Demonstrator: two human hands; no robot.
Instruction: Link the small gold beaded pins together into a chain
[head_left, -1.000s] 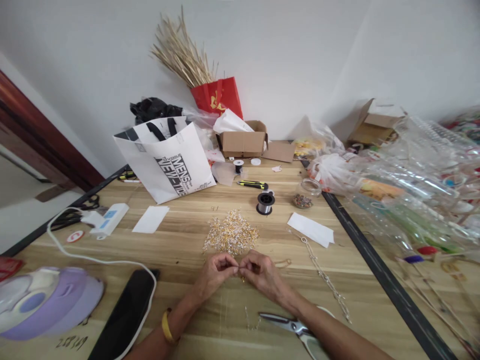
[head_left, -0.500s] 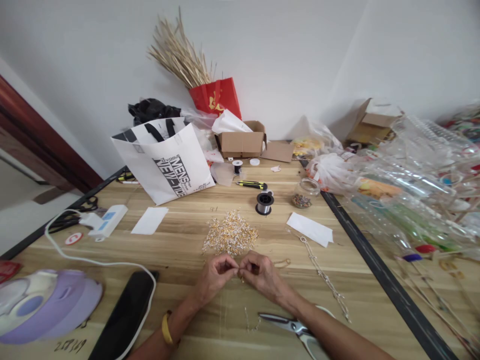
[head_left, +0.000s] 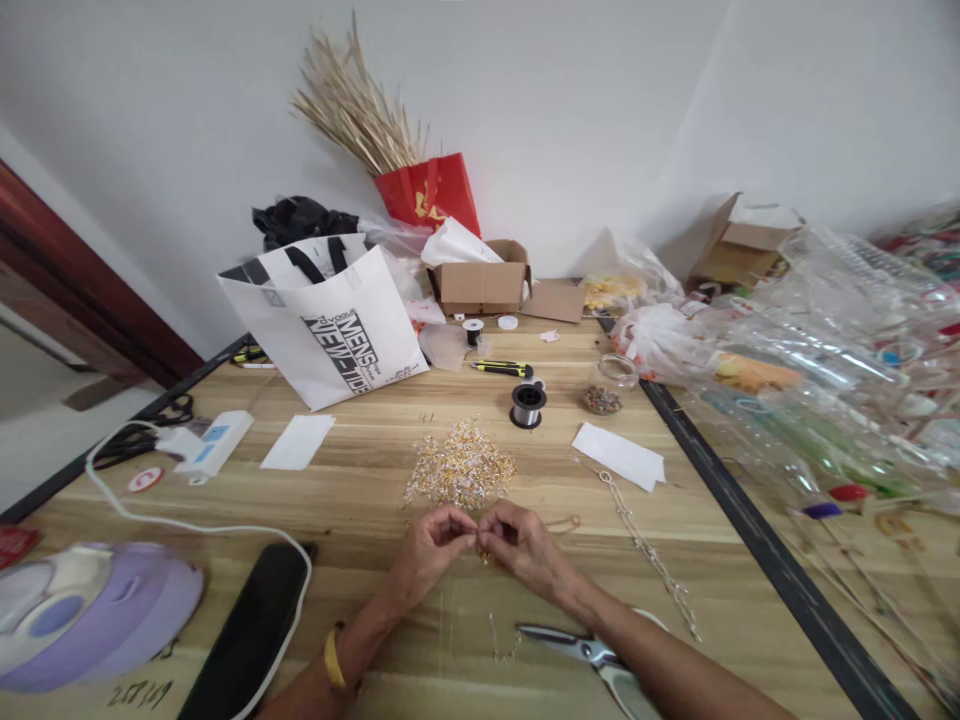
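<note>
My left hand (head_left: 433, 548) and my right hand (head_left: 521, 545) meet fingertip to fingertip above the wooden table, just in front of a heap of gold and clear beads (head_left: 461, 468). Each has thumb and forefinger pinched. A small gold beaded piece (head_left: 484, 556) shows under my right fingertips; what my left fingers pinch is too small to make out. Below my right wrist lie scissors (head_left: 592, 650) and a short clear beaded strand (head_left: 504, 648). A longer beaded chain (head_left: 646, 550) stretches out on the right, and a gold chain (head_left: 564, 524) lies beyond my right hand.
Behind the beads stand a wire spool (head_left: 528, 406), a yellow-black cutter (head_left: 502, 369) and a glass jar (head_left: 606, 385). Bags, including a white paper bag (head_left: 330, 325), line the back. Plastic bottles (head_left: 795, 400) crowd the right. At left are a power strip (head_left: 217, 445) and a black case (head_left: 247, 630).
The hands stay pinched together in nearly the same place. A little more of the gold piece shows beneath the right fingertips. The view has shifted very slightly.
</note>
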